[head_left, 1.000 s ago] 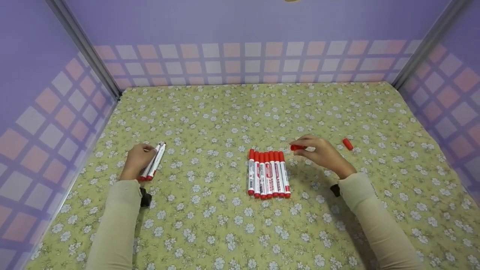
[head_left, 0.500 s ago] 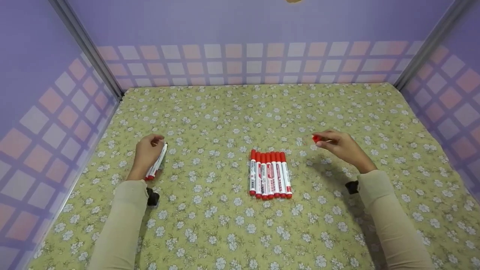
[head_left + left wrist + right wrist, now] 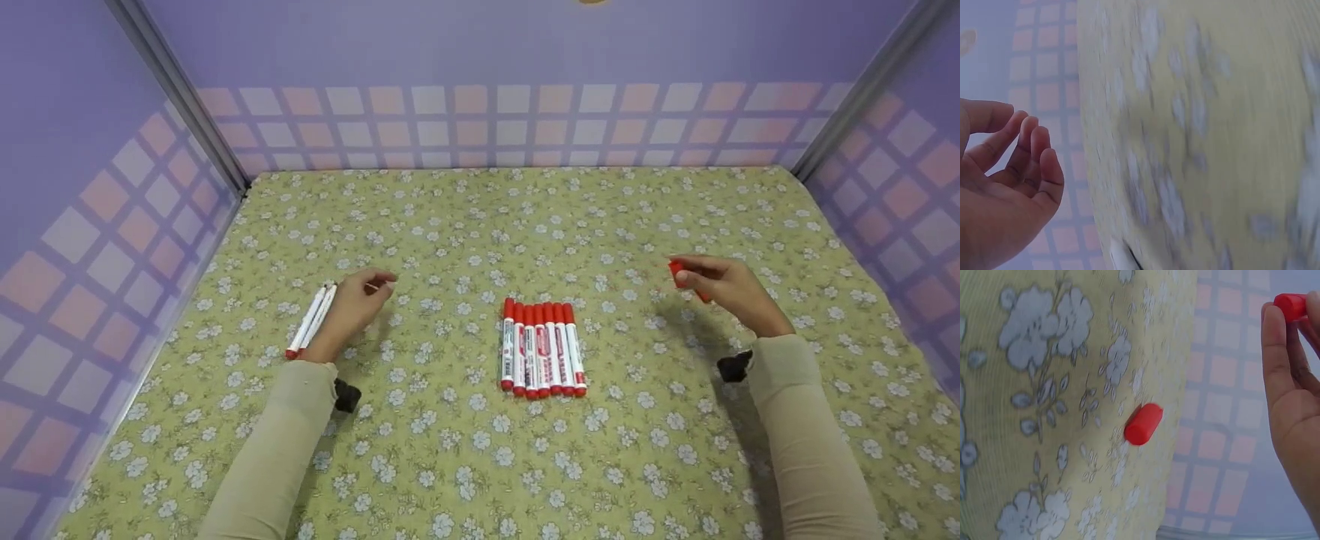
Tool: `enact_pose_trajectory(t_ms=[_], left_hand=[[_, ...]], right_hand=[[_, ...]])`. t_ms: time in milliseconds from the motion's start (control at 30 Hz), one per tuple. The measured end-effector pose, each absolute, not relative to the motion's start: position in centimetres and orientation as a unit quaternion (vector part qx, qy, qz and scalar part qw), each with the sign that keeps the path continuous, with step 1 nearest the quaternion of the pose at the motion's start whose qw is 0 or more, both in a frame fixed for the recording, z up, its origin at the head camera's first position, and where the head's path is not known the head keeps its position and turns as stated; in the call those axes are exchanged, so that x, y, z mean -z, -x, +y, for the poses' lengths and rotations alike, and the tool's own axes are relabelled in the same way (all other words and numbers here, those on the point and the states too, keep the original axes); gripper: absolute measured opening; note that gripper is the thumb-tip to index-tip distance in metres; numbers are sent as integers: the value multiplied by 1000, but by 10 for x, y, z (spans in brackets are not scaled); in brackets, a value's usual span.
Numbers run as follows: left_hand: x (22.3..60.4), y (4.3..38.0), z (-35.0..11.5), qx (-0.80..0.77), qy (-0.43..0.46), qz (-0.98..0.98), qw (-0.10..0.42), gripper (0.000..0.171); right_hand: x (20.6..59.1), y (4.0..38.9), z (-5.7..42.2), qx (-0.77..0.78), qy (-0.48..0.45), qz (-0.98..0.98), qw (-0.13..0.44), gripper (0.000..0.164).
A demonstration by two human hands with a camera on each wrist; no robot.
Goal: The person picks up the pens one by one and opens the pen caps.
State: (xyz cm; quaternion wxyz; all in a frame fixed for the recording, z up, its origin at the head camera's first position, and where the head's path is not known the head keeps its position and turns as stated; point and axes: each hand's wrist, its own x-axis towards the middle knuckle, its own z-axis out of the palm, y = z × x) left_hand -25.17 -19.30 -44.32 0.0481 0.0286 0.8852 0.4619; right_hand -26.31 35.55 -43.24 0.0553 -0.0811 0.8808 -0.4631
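Observation:
My right hand (image 3: 739,292) pinches a red marker cap (image 3: 1291,306) between thumb and fingers above the cloth. A second red cap (image 3: 1144,424) lies on the cloth below it, mostly covered by the hand in the head view. My left hand (image 3: 351,311) holds nothing, its fingers loosely bent with the tips close together. Just left of that hand, two uncapped white markers (image 3: 305,322) lie side by side, their red ends toward me, the right one partly covered by the wrist. Several red-capped markers (image 3: 541,352) form a neat row between the hands.
A yellow-green flowered cloth (image 3: 480,465) covers the table. Purple panels with a band of pink and white squares (image 3: 514,127) stand at the back and both sides, joined by grey corner posts (image 3: 176,90).
My left hand has left the two uncapped markers and moved right, exposing them. My right hand has carried its cap rightward from near the marker row to above the other cap.

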Motion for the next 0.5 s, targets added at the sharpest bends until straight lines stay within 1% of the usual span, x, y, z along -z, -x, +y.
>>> enact_pose_trajectory(t_ms=[267,333,500], left_hand=[[446,246,-152,-481,-86,867,100,34],[446,245,-143,-474,-100,868,106,34],[449,245,-123,-472,-108,864,135,34]], right_hand=[[436,264,375,457,64,883,83,59],[436,265,379,465,56,879,90,61],[436,267,388,472,38,874,106,67]])
